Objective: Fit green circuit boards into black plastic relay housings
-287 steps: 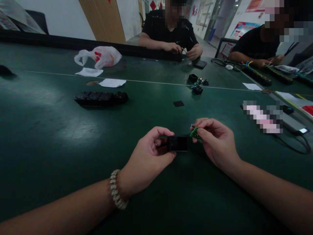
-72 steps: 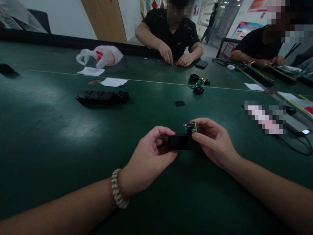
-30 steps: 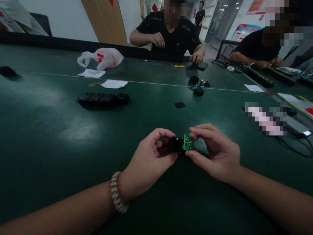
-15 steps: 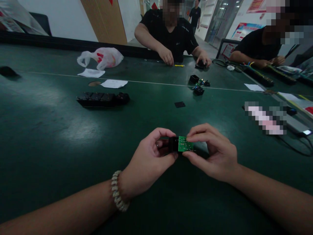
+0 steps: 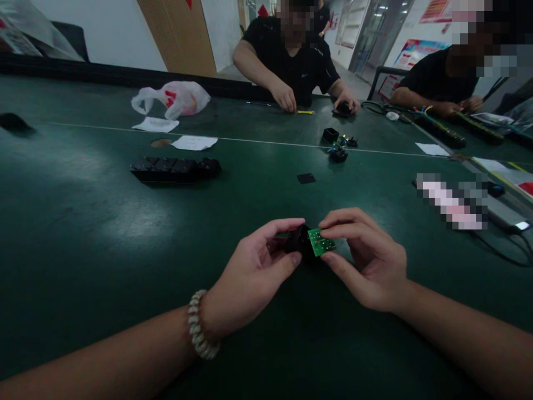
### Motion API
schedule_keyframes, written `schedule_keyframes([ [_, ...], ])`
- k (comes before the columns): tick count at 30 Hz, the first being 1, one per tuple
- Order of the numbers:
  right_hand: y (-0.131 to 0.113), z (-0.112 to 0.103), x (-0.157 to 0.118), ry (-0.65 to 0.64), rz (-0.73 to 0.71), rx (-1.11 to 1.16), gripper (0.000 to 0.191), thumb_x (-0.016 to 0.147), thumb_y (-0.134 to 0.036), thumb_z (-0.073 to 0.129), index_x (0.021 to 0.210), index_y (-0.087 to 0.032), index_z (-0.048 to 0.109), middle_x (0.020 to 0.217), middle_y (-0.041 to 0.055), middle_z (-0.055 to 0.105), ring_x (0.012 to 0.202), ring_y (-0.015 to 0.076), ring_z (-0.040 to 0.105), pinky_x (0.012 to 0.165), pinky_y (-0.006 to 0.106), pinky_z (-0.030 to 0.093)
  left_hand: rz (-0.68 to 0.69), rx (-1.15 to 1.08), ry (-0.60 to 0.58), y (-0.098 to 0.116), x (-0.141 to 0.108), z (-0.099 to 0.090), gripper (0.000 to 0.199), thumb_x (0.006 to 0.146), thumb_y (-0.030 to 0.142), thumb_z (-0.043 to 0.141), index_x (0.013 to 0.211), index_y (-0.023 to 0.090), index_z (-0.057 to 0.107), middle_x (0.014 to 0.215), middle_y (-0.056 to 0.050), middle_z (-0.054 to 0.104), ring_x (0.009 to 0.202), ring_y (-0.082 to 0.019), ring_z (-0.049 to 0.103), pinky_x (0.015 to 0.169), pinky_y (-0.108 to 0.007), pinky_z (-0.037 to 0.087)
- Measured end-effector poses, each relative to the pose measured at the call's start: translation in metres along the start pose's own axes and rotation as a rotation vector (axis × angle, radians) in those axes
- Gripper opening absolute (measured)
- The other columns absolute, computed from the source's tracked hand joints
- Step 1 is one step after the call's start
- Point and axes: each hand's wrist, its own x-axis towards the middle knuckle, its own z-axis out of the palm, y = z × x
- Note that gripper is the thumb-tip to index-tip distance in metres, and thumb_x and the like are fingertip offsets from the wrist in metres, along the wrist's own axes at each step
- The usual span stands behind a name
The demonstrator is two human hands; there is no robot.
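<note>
Between the fingers and thumb of my left hand (image 5: 258, 272) is a small black plastic case (image 5: 296, 240), its opening side turned toward the right. My right hand (image 5: 366, 255) pinches a green circuit board (image 5: 320, 243) by its upper and lower edges, with thumb below and fingers above. Solder points show on the board's near face. The board is tilted and its left edge is close against the case; whether the two touch I cannot tell. A thin black plate (image 5: 306, 178) lies on the table beyond my hands.
A row of black cases (image 5: 166, 169) lies at left, and loose black parts (image 5: 338, 154) beyond the plate. Further back are a plastic bag (image 5: 183, 100) and papers (image 5: 195, 143). A phone-like object (image 5: 452, 203) with a cable is at right. Two people sit across the green table (image 5: 104, 266).
The circuit board has tilted and shifted slightly right, and the black case has turned a little in my left hand. Both hands keep their grips. A person in the background has moved left.
</note>
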Motion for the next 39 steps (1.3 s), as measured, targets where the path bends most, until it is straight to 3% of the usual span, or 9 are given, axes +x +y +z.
schedule_keyframes([
  [6, -0.003, -0.002, 0.001, 0.02, -0.042, 0.035, 0.032, 0.09, -0.004, 0.072, 0.119, -0.018, 0.075, 0.119, 0.0136, 0.07, 0.113, 0.0256, 0.071, 0.095, 0.042, 0.062, -0.018, -0.163, -0.004, -0.006, -0.001, -0.001, 0.033, 0.093, 0.018, 0.077, 0.125, 0.022, 0.076, 0.128, -0.007, 0.076, 0.121, -0.023, 0.067, 0.105, -0.037, 0.052],
  [10, -0.004, -0.002, 0.0, 0.004, -0.065, 0.038, 0.031, 0.088, -0.003, 0.074, 0.116, -0.016, 0.074, 0.119, 0.0142, 0.07, 0.109, 0.0259, 0.072, 0.091, 0.042, 0.062, -0.046, -0.22, 0.047, -0.004, -0.001, 0.001, 0.019, 0.094, 0.018, 0.077, 0.113, 0.021, 0.077, 0.107, -0.003, 0.074, 0.096, -0.016, 0.067, 0.082, -0.026, 0.056],
  [12, -0.004, -0.001, -0.001, 0.008, -0.071, 0.043, 0.029, 0.088, -0.004, 0.074, 0.115, -0.016, 0.074, 0.118, 0.014, 0.069, 0.109, 0.0259, 0.072, 0.09, 0.042, 0.061, -0.075, -0.267, 0.046, -0.003, 0.0, 0.003, 0.014, 0.096, 0.019, 0.076, 0.109, 0.02, 0.075, 0.103, -0.003, 0.072, 0.092, -0.015, 0.067, 0.079, -0.025, 0.057],
  [16, -0.002, 0.001, -0.004, 0.036, -0.054, 0.057, 0.028, 0.088, -0.003, 0.074, 0.113, -0.017, 0.073, 0.119, 0.0133, 0.068, 0.108, 0.0243, 0.07, 0.088, 0.04, 0.06, -0.142, -0.351, 0.013, -0.001, 0.0, 0.003, 0.013, 0.095, 0.017, 0.075, 0.107, 0.02, 0.07, 0.11, -0.006, 0.072, 0.1, -0.023, 0.071, 0.087, -0.042, 0.066],
  [21, -0.003, 0.002, -0.005, 0.091, -0.038, 0.052, 0.028, 0.088, -0.002, 0.073, 0.111, -0.018, 0.072, 0.12, 0.0124, 0.067, 0.111, 0.0237, 0.069, 0.088, 0.039, 0.059, -0.161, -0.35, 0.014, 0.001, 0.0, 0.003, 0.013, 0.096, 0.011, 0.071, 0.105, 0.018, 0.069, 0.107, -0.006, 0.072, 0.096, -0.023, 0.073, 0.08, -0.045, 0.071],
  [31, -0.012, 0.001, 0.0, -0.019, -0.232, -0.012, 0.026, 0.086, 0.0, 0.078, 0.109, -0.012, 0.073, 0.116, 0.0151, 0.075, 0.113, 0.0253, 0.076, 0.097, 0.04, 0.063, -0.185, -0.286, 0.014, 0.003, 0.002, 0.007, 0.01, 0.103, 0.017, 0.061, 0.101, 0.017, 0.071, 0.092, -0.005, 0.071, 0.075, -0.017, 0.068, 0.054, -0.027, 0.065],
  [39, -0.021, 0.001, 0.002, -0.064, -0.28, 0.008, 0.023, 0.087, 0.003, 0.076, 0.106, -0.01, 0.074, 0.116, 0.0169, 0.078, 0.116, 0.025, 0.077, 0.099, 0.038, 0.065, -0.196, -0.222, -0.045, 0.002, 0.001, 0.007, 0.014, 0.103, 0.024, 0.063, 0.1, 0.015, 0.073, 0.086, -0.004, 0.07, 0.066, -0.015, 0.068, 0.05, -0.022, 0.06],
])
